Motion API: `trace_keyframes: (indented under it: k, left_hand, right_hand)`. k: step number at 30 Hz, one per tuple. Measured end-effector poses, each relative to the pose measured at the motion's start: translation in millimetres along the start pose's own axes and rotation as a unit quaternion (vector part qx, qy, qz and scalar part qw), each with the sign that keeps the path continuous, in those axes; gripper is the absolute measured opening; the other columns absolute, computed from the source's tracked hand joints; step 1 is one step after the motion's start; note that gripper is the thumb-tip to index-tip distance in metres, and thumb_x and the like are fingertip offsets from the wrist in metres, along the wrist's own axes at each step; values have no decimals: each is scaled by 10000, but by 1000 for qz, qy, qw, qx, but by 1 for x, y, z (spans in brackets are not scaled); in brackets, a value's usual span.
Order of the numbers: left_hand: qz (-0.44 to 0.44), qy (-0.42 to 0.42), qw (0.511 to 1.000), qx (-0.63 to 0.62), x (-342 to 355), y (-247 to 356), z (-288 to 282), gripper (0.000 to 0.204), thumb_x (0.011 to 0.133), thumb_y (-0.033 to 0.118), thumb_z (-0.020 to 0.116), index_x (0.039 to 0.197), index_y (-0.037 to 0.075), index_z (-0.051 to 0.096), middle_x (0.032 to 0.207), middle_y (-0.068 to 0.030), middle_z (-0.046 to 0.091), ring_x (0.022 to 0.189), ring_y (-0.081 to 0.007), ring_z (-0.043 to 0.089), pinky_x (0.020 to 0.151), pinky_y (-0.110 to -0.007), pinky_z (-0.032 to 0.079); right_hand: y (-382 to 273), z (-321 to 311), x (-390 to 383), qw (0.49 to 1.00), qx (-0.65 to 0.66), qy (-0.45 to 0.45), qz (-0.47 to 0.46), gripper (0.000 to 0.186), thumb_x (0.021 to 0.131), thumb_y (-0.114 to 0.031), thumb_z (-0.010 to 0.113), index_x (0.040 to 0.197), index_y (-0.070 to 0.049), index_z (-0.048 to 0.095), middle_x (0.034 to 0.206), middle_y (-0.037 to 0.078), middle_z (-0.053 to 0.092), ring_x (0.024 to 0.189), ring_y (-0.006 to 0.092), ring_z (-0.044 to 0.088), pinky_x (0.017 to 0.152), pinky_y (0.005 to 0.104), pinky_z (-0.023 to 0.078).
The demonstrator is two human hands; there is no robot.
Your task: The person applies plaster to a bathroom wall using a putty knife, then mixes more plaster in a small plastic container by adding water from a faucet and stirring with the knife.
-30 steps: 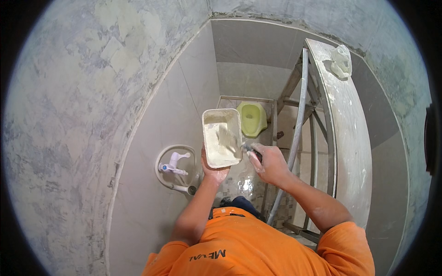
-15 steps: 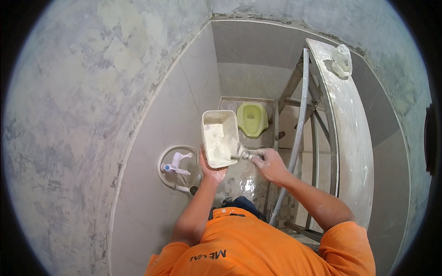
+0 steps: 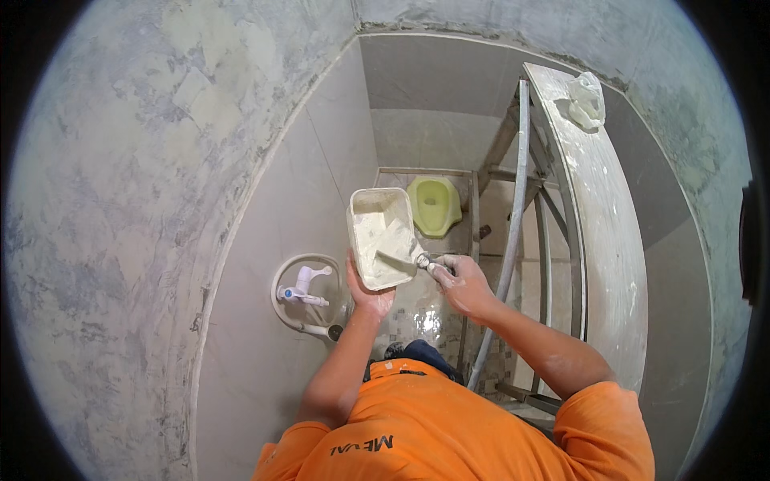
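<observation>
My left hand (image 3: pixel 371 300) is closed around the near end of a white rectangular plastic tub (image 3: pixel 354 228), supporting it from below and the left side. White putty-like paste (image 3: pixel 370 237) coats its inside. In my right hand (image 3: pixel 465 289) is a putty knife (image 3: pixel 423 260), gripped by its handle, with the fingers wrapped round it. The wide blade reaches over the tub's right rim and lies inside, smeared with paste. Paste also marks my right fingers. Part of my left hand is hidden under the tub.
A wooden plank (image 3: pixel 597 184) rests on a metal stand (image 3: pixel 517 192) to my right, with a crumpled plastic bag (image 3: pixel 587 101) on it. Ahead, a yellow-green squat toilet (image 3: pixel 434 207) is set in the floor. A lilac tap (image 3: pixel 302 286) with a hose juts from the left wall.
The putty knife has moved left and further into the tub, its blade now showing over the paste. My left hand keeps the tub in nearly the same place.
</observation>
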State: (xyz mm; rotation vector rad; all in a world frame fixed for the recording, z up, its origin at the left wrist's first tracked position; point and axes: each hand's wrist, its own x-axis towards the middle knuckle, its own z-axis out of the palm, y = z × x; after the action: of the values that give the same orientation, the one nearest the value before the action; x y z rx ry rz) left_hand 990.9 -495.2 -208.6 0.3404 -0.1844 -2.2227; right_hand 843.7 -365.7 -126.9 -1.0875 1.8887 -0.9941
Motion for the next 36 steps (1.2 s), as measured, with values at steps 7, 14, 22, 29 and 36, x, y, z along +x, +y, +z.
trace_keyframes:
  k: [7, 14, 22, 29, 36]
  left_hand:
    - [-18, 36, 999, 3, -3, 2, 8, 591, 1040, 535, 418, 1440, 114, 534, 1407, -99, 595, 1273, -304, 579, 1097, -492, 448]
    - [-19, 4, 1000, -3, -1, -3, 3, 582, 1038, 537, 422, 1432, 125, 543, 1392, -93, 609, 1249, -301, 598, 1058, -501, 484]
    - [-9, 17, 1000, 6, 1, -7, 1, 604, 1028, 569, 401, 1430, 142, 545, 1419, -70, 584, 1278, -279, 574, 1083, -482, 456]
    - [-3, 2, 1000, 7, 4, -6, -6, 593, 1016, 585, 428, 1412, 164, 559, 1394, -37, 599, 1266, -271, 574, 1083, -481, 448]
    - [2, -5, 1000, 17, 1, -7, -6, 598, 1008, 585, 447, 1430, 174, 550, 1399, -36, 601, 1280, -273, 570, 1082, -480, 449]
  right_hand:
    - [-16, -2, -4, 998, -16, 61, -24, 287, 967, -229, 574, 944, 35, 684, 669, 100, 583, 636, 201, 555, 646, 362, 459]
    - [0, 3, -2, 998, 54, 13, -25, 295, 971, -239, 592, 1000, 39, 688, 667, 111, 587, 627, 217, 554, 651, 383, 466]
    - [-6, 2, -1, 983, -63, 113, -134, 255, 963, -184, 587, 1019, 52, 666, 715, 225, 588, 655, 337, 545, 693, 427, 474]
    - [-12, -3, 3, 988, 10, 69, -135, 258, 970, -203, 595, 1046, 36, 660, 753, 228, 604, 676, 360, 532, 701, 429, 476]
    - [-13, -11, 2, 982, -54, 75, -168, 247, 974, -192, 596, 1085, 23, 646, 853, 257, 654, 774, 426, 631, 734, 470, 491]
